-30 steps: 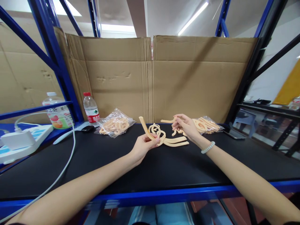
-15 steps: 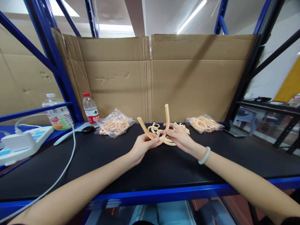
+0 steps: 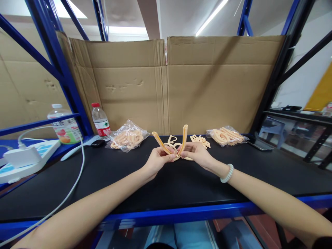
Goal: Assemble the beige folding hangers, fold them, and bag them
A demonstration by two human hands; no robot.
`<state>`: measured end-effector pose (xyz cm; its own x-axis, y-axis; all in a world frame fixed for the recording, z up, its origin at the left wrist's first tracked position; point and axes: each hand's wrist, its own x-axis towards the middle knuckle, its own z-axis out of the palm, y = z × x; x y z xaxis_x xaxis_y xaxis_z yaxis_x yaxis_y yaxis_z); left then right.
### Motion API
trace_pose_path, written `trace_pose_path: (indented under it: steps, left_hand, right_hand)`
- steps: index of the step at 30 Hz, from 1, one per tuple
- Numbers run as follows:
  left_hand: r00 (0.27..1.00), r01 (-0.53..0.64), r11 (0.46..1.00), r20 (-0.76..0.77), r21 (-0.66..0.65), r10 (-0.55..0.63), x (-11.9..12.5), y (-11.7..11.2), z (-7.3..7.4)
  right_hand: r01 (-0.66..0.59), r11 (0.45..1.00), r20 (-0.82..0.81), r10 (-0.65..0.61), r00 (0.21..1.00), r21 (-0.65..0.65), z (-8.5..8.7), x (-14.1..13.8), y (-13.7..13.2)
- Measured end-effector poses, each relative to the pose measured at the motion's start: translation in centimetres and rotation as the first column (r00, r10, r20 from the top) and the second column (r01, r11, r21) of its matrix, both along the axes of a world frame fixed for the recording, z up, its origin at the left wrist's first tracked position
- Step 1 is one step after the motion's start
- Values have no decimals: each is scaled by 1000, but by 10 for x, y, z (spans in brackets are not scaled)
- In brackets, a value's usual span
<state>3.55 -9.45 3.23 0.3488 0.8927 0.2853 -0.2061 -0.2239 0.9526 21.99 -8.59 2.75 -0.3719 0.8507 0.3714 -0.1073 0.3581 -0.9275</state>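
Head view shows both bare hands meeting above the middle of the black tabletop [image 3: 178, 193], each with a pale wooden-looking strip between thumb and fingers. Left hand [image 3: 155, 162] pinches the left strip [image 3: 158, 139] near its low end, and the strip's free end leans up and to the left; right hand [image 3: 200, 154] pinches the right strip [image 3: 185, 134] the same way, its free end standing nearly upright. Fingers on both sides are drawn in narrow around the strips, and the thumbs nearly face each other. Low ends come close together at the fingertips, but whether they touch or are joined cannot be told, since the fingers cover that spot. Judging by this, the step in hand is bringing these two ends together and lining them up; the next move seems to call for a firm pinch on each strip, matched angles and gentle pressure at the meeting point, without bending the long free ends. Just behind the hands lies a pale hooked piece [image 3: 171, 140], and to its right a heap of small pieces [image 3: 201, 140]. Farther out rest a left bag [image 3: 127, 137] and a right bag [image 3: 226, 136], both of clear plastic holding similar parts.
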Motion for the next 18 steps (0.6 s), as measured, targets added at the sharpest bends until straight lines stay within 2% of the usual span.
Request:
trace_pose_path:
  steps: [5, 9, 18]
  left_hand:
    - [998, 6, 999, -65, 48, -3, -2, 2, 1]
    - [995, 11, 999, -103, 38, -7, -3, 5, -1]
    - [997, 13, 999, -80, 37, -10, -2, 3, 0]
  right_hand:
    - [-22, 999, 31, 21, 999, 24, 2, -1, -3]
    - [-21, 1000, 9, 21, 1000, -10, 2, -1, -3]
    - [-29, 999, 15, 29, 999, -16, 1, -4, -7]
